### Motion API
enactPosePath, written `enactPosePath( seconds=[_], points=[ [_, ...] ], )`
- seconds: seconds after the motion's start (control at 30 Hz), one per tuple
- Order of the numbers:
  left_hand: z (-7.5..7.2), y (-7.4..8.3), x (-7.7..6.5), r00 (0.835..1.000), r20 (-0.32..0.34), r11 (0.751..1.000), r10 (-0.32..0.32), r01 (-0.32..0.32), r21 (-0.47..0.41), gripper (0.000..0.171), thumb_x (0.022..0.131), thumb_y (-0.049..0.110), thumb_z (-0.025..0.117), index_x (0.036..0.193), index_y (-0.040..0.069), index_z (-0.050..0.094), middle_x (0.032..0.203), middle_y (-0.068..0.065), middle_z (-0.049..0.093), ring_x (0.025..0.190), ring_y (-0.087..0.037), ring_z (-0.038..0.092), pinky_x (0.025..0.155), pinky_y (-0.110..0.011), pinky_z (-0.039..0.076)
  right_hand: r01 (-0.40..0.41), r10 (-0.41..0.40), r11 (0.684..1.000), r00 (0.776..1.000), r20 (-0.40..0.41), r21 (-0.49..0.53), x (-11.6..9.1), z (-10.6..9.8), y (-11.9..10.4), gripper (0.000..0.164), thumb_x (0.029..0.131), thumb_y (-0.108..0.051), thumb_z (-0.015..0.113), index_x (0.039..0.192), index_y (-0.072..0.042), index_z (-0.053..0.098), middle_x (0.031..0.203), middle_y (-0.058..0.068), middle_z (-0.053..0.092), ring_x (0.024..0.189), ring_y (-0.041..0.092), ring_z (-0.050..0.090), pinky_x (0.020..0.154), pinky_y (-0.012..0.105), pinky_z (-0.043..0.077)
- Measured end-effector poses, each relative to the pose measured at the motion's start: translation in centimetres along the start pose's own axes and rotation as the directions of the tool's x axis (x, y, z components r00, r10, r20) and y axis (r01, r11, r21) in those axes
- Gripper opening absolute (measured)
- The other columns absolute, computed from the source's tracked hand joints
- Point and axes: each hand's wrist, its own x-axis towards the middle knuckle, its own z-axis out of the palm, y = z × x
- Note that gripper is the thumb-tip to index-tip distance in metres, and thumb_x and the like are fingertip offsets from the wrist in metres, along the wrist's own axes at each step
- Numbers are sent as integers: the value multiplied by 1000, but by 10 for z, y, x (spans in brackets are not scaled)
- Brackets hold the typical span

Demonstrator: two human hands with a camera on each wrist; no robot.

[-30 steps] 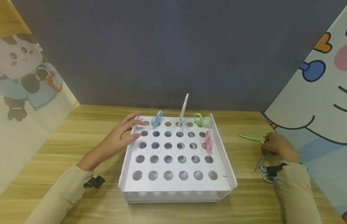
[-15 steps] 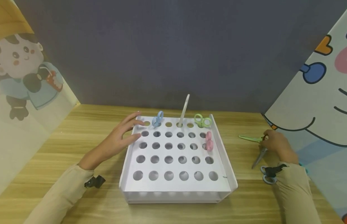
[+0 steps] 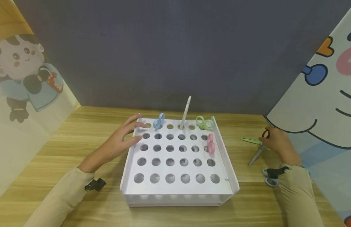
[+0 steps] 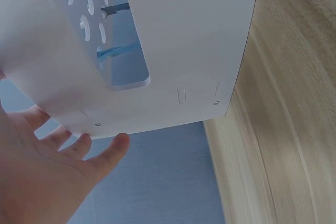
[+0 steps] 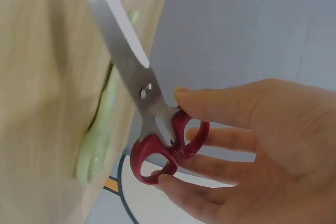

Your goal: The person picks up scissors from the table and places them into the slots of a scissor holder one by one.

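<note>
My right hand holds a pair of scissors by its red handles, thumb on one loop and fingers around the other. In the head view the blades point down and left, above the table. My left hand rests at the left side of a white holed rack, fingers spread over its back left corner. The left wrist view shows those fingertips at the side panel's edge. Under the held scissors lies a long light-green plastic thing. Blue-handled scissors lie by the right wrist, partly covered.
Standing in the rack's holes are blue-handled scissors, a slim white stick, green-handled scissors and a pink-handled piece. A grey wall rises behind the wooden table. A teal bit shows behind the right sleeve.
My right hand has drawn the red-handled scissors slightly up and left, and their blades have swung leftward across the table. The left hand and the rack stay put.
</note>
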Motion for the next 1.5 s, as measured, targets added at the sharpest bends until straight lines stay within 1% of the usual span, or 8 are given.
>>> enactPosePath(
  seconds=[0.23,0.4,0.57,0.8,0.93,1.17,1.37,1.5],
  points=[
    [-1,0,-1,1000,1,1000,3,-3,-6,34,97,17,62,130,15,60,162,2,26,148,-31,23,108,-65,34,29,-29,1000,996,-81,2,0,-4,-11,48,90,-8,70,122,22,50,79,24,64,67,34,62,58,50,51],
    [-1,2,-1,1000,5,1000,6,-6,-9,33,97,17,62,130,15,60,162,1,25,148,-31,23,108,-63,35,67,-68,998,986,-154,-14,0,-10,-22,46,87,-8,72,118,20,53,76,21,63,67,34,61,59,52,50],
    [-1,3,-1,1000,7,1000,7,-7,-2,33,97,17,62,131,15,60,162,2,25,148,-30,22,109,-63,34,97,-97,995,973,-211,-11,-1,-18,-34,50,86,-5,72,123,21,51,77,22,63,70,37,60,63,56,49],
    [-1,3,-1,1000,9,1000,10,-10,-6,33,97,17,61,130,15,60,162,1,24,148,-31,21,109,-65,32,112,-108,994,959,-260,-2,-2,-29,-55,50,85,-4,74,124,18,52,85,28,62,77,42,58,65,56,47],
    [-2,3,-1,1000,6,1000,7,-7,-6,33,97,17,62,130,15,60,162,2,24,149,-30,21,109,-65,31,128,-123,992,947,-298,-1,-5,-37,-70,51,85,-3,75,126,17,51,97,35,60,86,49,56,69,59,47],
    [-2,4,-1,1000,7,1000,4,-4,4,34,97,19,61,130,16,60,162,2,25,148,-30,21,108,-68,30,176,-159,984,894,-419,4,-12,-47,-97,59,81,2,78,131,14,50,114,38,55,102,55,50,81,66,43],
    [-2,5,-1,1000,5,1000,-1,1,1,34,97,18,62,131,15,60,162,2,24,148,-30,21,108,-68,29,178,-109,979,864,-491,96,-21,-59,-120,70,81,0,80,141,9,45,155,25,30,131,55,38,93,71,41],
    [-2,5,-2,1000,5,1000,-1,1,-1,34,97,18,61,131,15,60,162,3,25,148,-30,22,108,-68,29,238,-159,968,818,-554,74,-28,-66,-133,64,79,0,82,135,9,52,153,24,36,136,49,37,96,68,40]
  ],
)
